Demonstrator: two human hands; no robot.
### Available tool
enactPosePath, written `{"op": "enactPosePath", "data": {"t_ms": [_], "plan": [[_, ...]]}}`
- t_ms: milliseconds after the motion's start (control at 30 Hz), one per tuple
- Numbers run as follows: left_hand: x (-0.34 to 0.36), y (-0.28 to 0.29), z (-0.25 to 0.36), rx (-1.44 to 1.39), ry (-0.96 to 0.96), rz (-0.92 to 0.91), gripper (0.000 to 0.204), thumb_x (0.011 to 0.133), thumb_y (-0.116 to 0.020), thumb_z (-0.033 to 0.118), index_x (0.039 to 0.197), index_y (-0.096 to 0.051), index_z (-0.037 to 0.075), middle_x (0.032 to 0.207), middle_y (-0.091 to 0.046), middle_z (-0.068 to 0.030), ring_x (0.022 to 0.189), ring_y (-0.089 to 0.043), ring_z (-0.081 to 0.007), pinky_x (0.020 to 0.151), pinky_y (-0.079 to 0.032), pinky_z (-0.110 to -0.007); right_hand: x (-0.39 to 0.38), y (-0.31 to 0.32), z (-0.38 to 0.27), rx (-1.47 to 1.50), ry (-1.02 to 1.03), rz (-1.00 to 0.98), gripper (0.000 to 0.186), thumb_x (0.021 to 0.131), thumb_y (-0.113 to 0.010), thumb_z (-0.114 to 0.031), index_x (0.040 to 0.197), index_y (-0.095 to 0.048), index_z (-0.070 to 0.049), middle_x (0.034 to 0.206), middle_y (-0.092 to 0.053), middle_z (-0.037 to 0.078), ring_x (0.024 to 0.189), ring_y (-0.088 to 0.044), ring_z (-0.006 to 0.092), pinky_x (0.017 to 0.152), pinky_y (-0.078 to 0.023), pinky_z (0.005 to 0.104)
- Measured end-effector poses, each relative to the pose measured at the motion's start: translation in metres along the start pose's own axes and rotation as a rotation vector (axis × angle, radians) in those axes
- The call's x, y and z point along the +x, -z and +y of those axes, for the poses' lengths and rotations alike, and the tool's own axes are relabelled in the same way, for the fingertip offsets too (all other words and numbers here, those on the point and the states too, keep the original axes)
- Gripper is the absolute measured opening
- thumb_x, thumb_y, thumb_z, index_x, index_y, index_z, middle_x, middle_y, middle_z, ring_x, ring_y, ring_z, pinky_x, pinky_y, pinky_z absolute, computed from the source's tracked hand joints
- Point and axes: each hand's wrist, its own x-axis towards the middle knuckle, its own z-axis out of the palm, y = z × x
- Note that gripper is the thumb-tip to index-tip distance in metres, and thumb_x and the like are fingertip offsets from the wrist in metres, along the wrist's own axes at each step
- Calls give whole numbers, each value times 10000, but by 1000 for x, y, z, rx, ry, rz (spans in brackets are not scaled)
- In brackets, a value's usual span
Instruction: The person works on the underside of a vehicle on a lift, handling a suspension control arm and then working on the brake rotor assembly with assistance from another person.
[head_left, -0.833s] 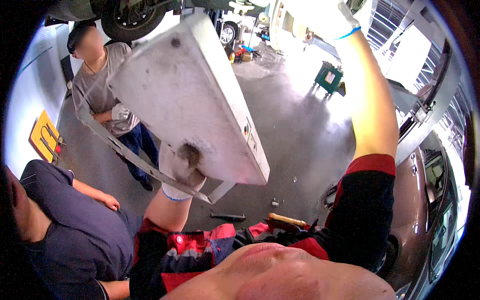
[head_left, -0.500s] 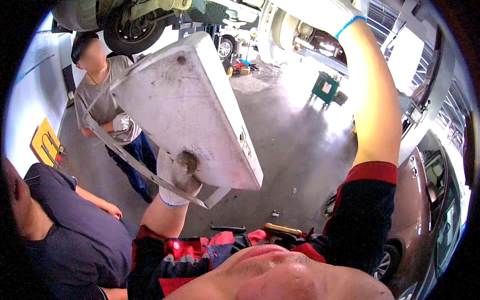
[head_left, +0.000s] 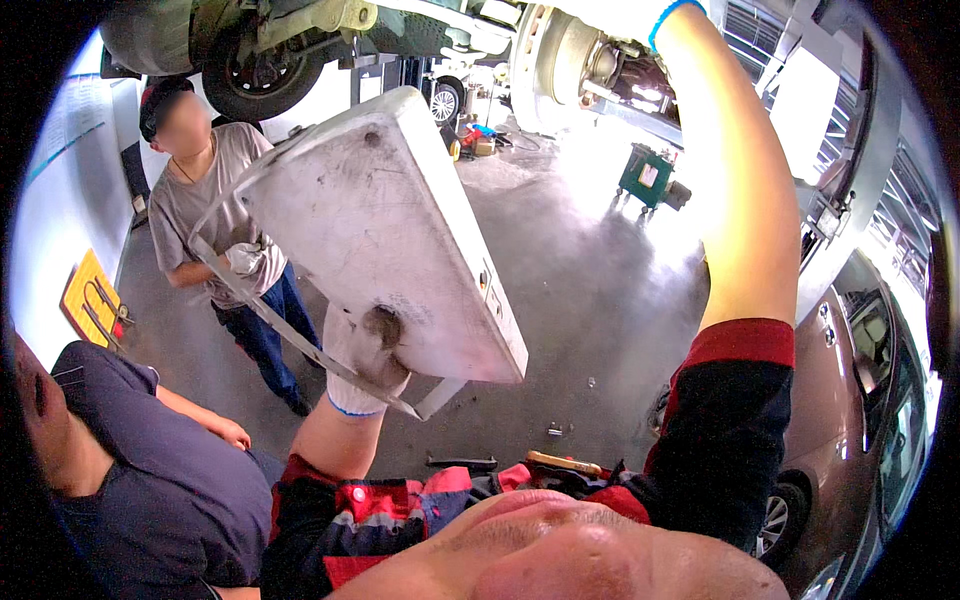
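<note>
A large, scuffed white box with a U-shaped metal bracket, which looks like a work lamp, is held up in front of me, tilted. My left hand, in a white glove, is closed on it at its lower end beside the bracket; some of the fingers are hidden. Raised to the top edge of the view is my right hand, in a white glove with a blue cuff. Glare washes it out, and its fingers do not show. Nearest to it are a brake disc and the hub parts of a raised car.
A co-worker in a grey T-shirt stands beyond the box; another person in dark clothes is close on my left. A wheel hangs overhead. At right stand a lift post and a brown car. Farther off is a green wheeled cabinet.
My right hand has shifted left and up, toward the hub. The white box, still in my left hand, has moved slightly right in view. The co-worker beyond has shifted a little.
</note>
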Motion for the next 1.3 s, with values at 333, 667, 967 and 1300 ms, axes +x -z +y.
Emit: {"op": "enactPosePath", "data": {"t_ms": [333, 667, 967, 1300], "plan": [[-5, -15, 6, 182, -41, -21, 716, 860, -742, 308, 1458, -418, 84, 1429, -523, -146, 1265, -542, -370, 1054, -449, -592, 13, -2, -2, -78, 158, -46, 342, 948, -545, -259, 1225, -661, -94, 1183, -680, 145, 1034, -654, 332, 924, -513, 367], [3, -50, 3, 146, 60, -182, 683, 876, -724, 254, 1460, -414, 81, 1419, -530, -159, 1259, -550, -371, 1047, -452, -605, 44, 14, -3, -385, 412, -378, 195, 882, -551, -146, 911, -722, -56, 909, -709, 168, 795, -664, 325, 732, -516, 420], [-7, -31, -1, -62, -41, -88, 579, 942, -625, 301, 1441, -432, 79, 1380, -560, -160, 1219, -580, -369, 1022, -482, -584, 14, 14, -19, -112, 176, -178, 207, 885, -558, -135, 995, -728, -88, 988, -711, 154, 868, -676, 323, 797, -520, 410], [-6, -47, 3, 206, -42, -63, 574, 953, -614, 304, 1426, -420, 44, 1362, -567, -166, 1195, -595, -361, 1000, -505, -567, 30, 11, -4, -339, 210, -186, 226, 865, -558, -111, 1017, -722, -76, 940, -708, 179, 853, -678, 347, 771, -529, 416]]}}
